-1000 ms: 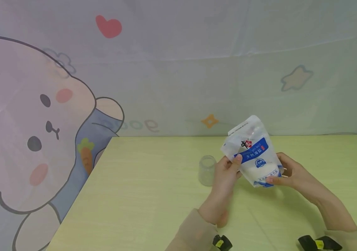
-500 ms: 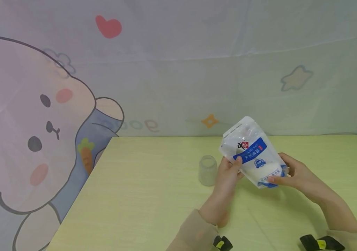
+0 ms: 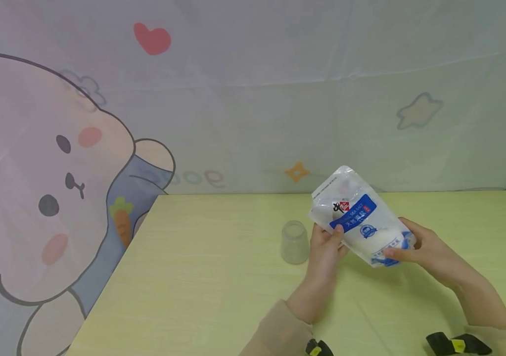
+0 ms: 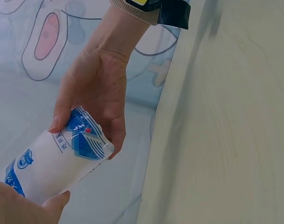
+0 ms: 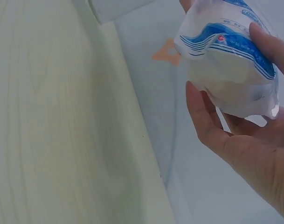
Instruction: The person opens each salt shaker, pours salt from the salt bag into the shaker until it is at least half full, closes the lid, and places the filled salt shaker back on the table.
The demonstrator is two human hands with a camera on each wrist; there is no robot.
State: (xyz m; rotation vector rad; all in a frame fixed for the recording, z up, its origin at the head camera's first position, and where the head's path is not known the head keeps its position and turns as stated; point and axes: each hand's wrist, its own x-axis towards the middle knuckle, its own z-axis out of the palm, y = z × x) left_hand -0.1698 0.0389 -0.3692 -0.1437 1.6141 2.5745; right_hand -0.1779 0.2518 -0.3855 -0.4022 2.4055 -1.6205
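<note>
A white, partly see-through pouch of sea salt with a blue label hangs above the table, its top tilted to the upper left. The left hand pinches its left edge, thumb on the front and the other fingers mostly hidden behind. At the lower corner, the right hand grips the pouch with the thumb in front. White salt fills the lower part in the right wrist view, where the right hand's fingers curve beneath the pouch. Just left of the left hand stands a clear cup on the table.
The pale yellow-green wooden table reaches back to a printed curtain with a cartoon animal at the left. Black straps sit at both sleeves.
The pouch has tilted further to the left, its top moving left and its lower end right. Both hands have shifted slightly right while keeping hold. The cup has stayed in place.
</note>
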